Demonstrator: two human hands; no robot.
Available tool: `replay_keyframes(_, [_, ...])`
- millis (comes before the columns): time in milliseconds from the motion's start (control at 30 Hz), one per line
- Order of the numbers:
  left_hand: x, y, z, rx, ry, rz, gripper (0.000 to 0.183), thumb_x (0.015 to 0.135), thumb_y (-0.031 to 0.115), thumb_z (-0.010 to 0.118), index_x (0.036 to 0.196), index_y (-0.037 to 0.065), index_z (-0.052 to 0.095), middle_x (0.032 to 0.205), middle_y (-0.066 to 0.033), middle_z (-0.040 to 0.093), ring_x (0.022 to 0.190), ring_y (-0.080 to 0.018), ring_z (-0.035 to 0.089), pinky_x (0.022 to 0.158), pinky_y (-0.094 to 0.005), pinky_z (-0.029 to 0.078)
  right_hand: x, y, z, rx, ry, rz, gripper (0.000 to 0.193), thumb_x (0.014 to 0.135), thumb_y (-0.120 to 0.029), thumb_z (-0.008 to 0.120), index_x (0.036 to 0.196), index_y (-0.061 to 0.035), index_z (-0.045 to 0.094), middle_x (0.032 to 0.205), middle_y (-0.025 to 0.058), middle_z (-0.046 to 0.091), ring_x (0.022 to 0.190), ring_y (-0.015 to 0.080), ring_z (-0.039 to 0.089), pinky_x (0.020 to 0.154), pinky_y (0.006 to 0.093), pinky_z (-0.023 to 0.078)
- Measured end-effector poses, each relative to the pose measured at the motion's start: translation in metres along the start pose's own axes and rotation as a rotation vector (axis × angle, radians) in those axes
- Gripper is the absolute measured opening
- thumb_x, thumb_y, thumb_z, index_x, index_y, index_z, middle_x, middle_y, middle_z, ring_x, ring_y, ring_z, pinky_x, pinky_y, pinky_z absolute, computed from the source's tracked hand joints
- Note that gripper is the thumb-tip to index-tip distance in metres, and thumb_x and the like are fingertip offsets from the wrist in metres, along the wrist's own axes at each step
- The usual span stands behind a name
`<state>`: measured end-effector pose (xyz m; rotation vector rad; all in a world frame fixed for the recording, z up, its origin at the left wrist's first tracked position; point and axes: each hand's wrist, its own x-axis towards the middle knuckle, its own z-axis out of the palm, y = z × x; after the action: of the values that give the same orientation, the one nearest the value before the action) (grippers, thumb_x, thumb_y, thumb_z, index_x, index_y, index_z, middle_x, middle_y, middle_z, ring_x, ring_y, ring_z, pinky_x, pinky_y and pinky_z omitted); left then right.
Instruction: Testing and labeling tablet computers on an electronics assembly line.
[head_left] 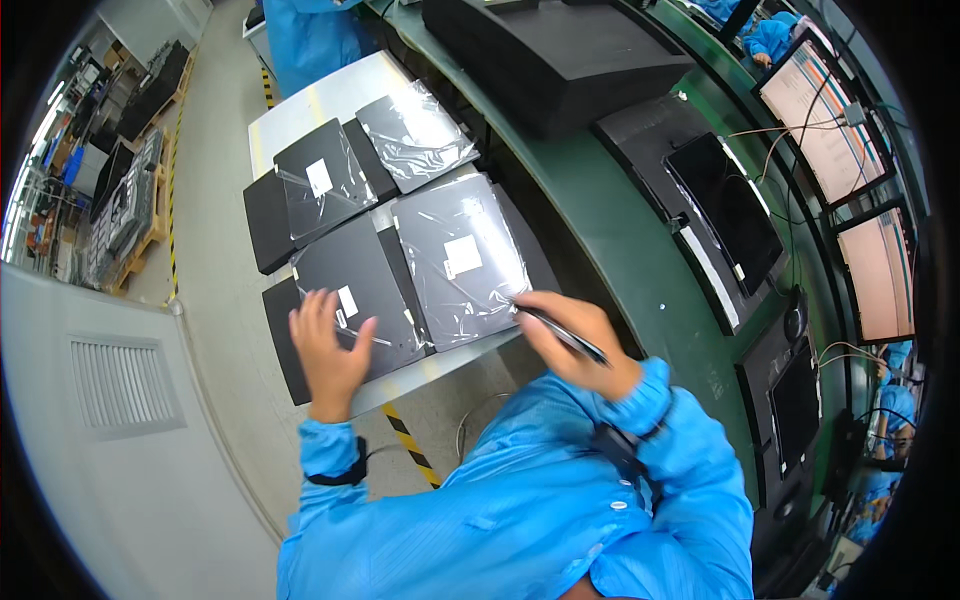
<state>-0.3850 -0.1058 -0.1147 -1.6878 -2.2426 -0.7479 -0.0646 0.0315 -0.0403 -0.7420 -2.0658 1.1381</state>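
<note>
perhaps foam pads (265, 222) on white table (350, 85)

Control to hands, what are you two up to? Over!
Left hand spread at near-left dark panel, touch unclear. Right hand gripping dark pen by near-right panel. Shiny clear film over that panel; no other obstruction seen.

Black pen (570, 338), slanted, near corner of flat film-covered panel (465, 287); second panel (372, 285) alongside.
</note>
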Motion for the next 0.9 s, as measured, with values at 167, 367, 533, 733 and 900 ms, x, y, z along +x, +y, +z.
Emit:
replay_keyframes(167, [-0.073,-0.044,-0.007,-0.106,-0.108,-0.064,0.075,0.081,0.042,0.082,0.139,0.001,0.056,0.148,-0.0230,0.052,0.141,-0.0410,0.048,0.120,-0.0598,0.030,0.053,0.081,0.079,0.085,0.091,0.315,0.019,0.099,-0.019,0.067,0.104,-0.0011,0.073,0.081,0.0089,0.072,0.076,0.0136,0.069,0.068,0.0301,0.054])
replay_keyframes(367, [-0.093,-0.041,0.003,0.002,-0.024,0.024,0.082,0.076,0.052,0.084,0.137,0.004,0.058,0.146,-0.0229,0.053,0.139,-0.0399,0.050,0.117,-0.0587,0.036,0.058,0.084,0.093,0.006,0.045,0.305,0.017,0.098,-0.019,0.067,0.100,-0.0024,0.072,0.073,0.0065,0.069,0.065,0.0117,0.064,0.061,0.0297,0.051])
replay_keyframes(533, [-0.095,-0.047,0.005,-0.002,-0.051,0.026,0.083,0.077,0.058,0.083,0.136,0.006,0.058,0.144,-0.0209,0.054,0.137,-0.0383,0.050,0.115,-0.0586,0.037,0.061,0.076,0.092,-0.105,-0.022,0.274,0.016,0.098,-0.017,0.066,0.099,-0.0024,0.072,0.073,0.0061,0.069,0.065,0.0123,0.063,0.061,0.0296,0.050])
replay_keyframes(733, [-0.093,-0.043,0.006,0.025,-0.068,0.017,0.091,0.076,0.064,0.083,0.141,0.007,0.055,0.147,-0.0198,0.052,0.139,-0.0375,0.049,0.116,-0.0594,0.035,0.066,0.032,0.128,0.106,0.075,0.150,0.014,0.099,-0.014,0.065,0.101,-0.0009,0.070,0.079,0.0058,0.069,0.073,0.0104,0.064,0.064,0.0282,0.050])
replay_keyframes(900, [-0.096,-0.039,0.010,0.017,-0.041,0.018,0.092,0.074,0.067,0.083,0.139,0.008,0.056,0.145,-0.0190,0.053,0.138,-0.0371,0.050,0.115,-0.0598,0.036,0.087,0.022,0.192,0.079,-0.192,-0.038,0.011,0.095,-0.012,0.069,0.100,-0.0026,0.072,0.083,0.0125,0.072,0.070,0.0237,0.071,0.065,0.0328,0.055])
